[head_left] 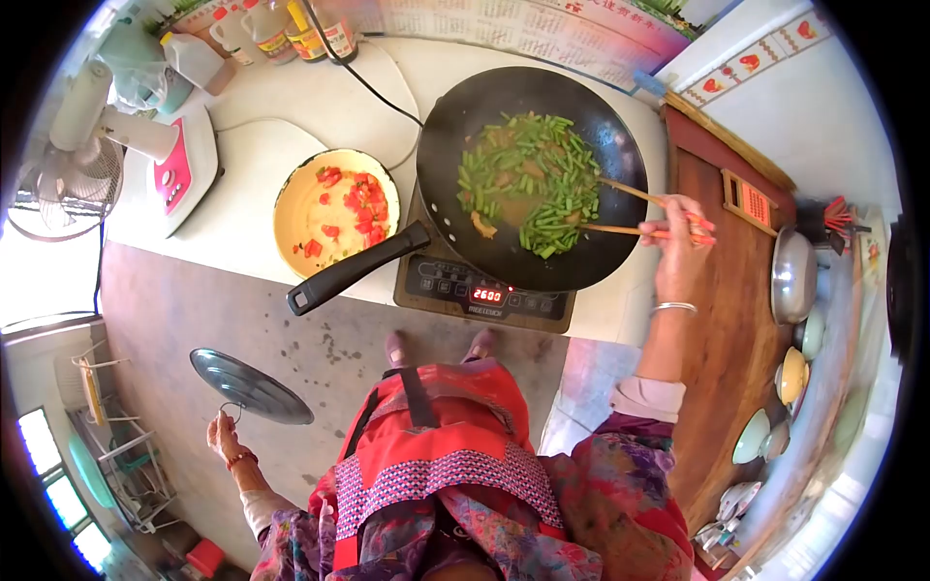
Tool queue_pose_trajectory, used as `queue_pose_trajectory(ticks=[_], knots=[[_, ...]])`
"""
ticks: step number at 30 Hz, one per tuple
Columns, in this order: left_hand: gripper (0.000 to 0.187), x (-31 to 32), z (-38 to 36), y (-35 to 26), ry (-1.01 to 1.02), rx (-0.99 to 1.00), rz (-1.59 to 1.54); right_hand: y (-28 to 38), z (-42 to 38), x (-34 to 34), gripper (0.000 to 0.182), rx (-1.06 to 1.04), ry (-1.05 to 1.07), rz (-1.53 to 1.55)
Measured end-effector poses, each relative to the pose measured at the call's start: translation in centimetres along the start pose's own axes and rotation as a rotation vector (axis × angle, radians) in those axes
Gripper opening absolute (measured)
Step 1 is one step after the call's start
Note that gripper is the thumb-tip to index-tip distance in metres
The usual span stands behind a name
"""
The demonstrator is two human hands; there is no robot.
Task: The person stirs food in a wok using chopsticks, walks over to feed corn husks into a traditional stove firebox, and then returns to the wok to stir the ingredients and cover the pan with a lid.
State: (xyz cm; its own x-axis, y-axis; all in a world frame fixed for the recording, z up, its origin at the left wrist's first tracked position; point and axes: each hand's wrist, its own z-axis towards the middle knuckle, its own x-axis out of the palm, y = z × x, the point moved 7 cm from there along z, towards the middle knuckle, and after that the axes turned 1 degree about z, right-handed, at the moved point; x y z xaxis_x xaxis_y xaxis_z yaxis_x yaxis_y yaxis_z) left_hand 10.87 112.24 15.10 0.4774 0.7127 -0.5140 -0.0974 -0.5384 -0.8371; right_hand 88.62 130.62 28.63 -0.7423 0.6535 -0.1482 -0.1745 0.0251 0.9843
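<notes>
My right hand (pixel 680 232) is closed around a pair of chopsticks (pixel 620 229), whose tips reach into the black wok (pixel 444 102). Cut green beans (pixel 552 174) with some brownish pieces and liquid lie in the wok. The wok sits on an induction cooker (pixel 455 289) whose red display reads 2600, and its black handle (pixel 358 269) points toward the lower left. Away from the counter, my left hand (pixel 228 436) grips the loop knob of a dark pot lid (pixel 254 387), held tilted over the floor.
Left of the wok stands a yellow enamel bowl (pixel 291 208) with chopped red pieces. Farther left are a kitchen scale (pixel 189 174), a fan (pixel 73 184) and several bottles (pixel 276 34). A wooden surface (pixel 717 339) with a grater (pixel 748 201), a metal basin (pixel 792 276) and bowls (pixel 752 436) is at right.
</notes>
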Motion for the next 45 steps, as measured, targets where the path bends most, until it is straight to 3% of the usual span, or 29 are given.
queue_pose_trajectory(ticks=[2, 5, 9, 13, 16, 19, 24, 28, 31, 33, 35, 39, 43, 45], knots=[[0.017, 0.2, -0.2, 0.3, 0.001, 0.004, -0.017, -2.1, 0.3, 1.5, 0.018, 0.078, 0.023, 0.167], [0.017, 0.2, 0.2, 0.8, 0.022, 0.006, -0.003, -2.3, 0.5, 4.0, 0.015, 0.015, 0.047, 0.351], [0.016, -0.2, 0.2, 0.5, 0.031, 0.019, 0.001, 1.7, -1.5, 8.3, 0.014, -0.042, 0.173, 0.259], [0.014, 0.0, 0.7, 1.0, 0.022, 0.041, -0.020, 0.0, -3.4, 12.9, 0.013, -0.039, 0.343, 0.304], [0.014, -0.2, 0.0, 0.6, 0.001, 0.043, -0.020, -0.7, -1.6, 11.2, 0.013, -0.045, 0.278, 0.208], [0.014, -0.3, -0.8, 0.1, 0.008, 0.015, -0.004, 2.6, 0.4, 9.2, 0.016, -0.069, 0.202, 0.128], [0.013, -0.8, -0.9, -0.1, -0.005, 0.021, -0.006, 2.4, 6.1, 8.9, 0.017, -0.292, 0.120, 0.107], [0.011, -1.1, -0.9, 0.2, -0.040, 0.022, -0.044, -0.4, 6.0, 8.5, 0.018, -0.076, 0.261, -0.035], [0.011, -0.8, -1.0, -0.1, -0.026, 0.008, -0.030, 2.2, 5.9, 6.1, 0.018, -0.171, 0.203, -0.012], [0.011, -0.9, -0.3, 0.4, 0.003, 0.028, -0.051, 0.6, 6.7, 5.3, 0.019, -0.148, 0.193, 0.072], [0.011, -0.5, 0.6, 0.3, 0.038, 0.056, -0.084, 0.2, 6.4, 4.8, 0.016, -0.180, 0.088, -0.065], [0.011, 0.2, 0.4, -0.3, 0.000, 0.043, -0.035, 0.4, 3.9, 4.6, 0.013, -0.073, 0.185, -0.053], [0.011, 0.6, 0.3, -1.2, 0.006, 0.050, -0.050, 0.9, 4.0, 1.4, 0.014, -0.194, -0.001, -0.053], [0.011, 1.1, 1.0, -0.6, 0.025, 0.057, -0.074, -1.1, 2.5, 2.8, 0.016, -0.141, 0.041, 0.006]])
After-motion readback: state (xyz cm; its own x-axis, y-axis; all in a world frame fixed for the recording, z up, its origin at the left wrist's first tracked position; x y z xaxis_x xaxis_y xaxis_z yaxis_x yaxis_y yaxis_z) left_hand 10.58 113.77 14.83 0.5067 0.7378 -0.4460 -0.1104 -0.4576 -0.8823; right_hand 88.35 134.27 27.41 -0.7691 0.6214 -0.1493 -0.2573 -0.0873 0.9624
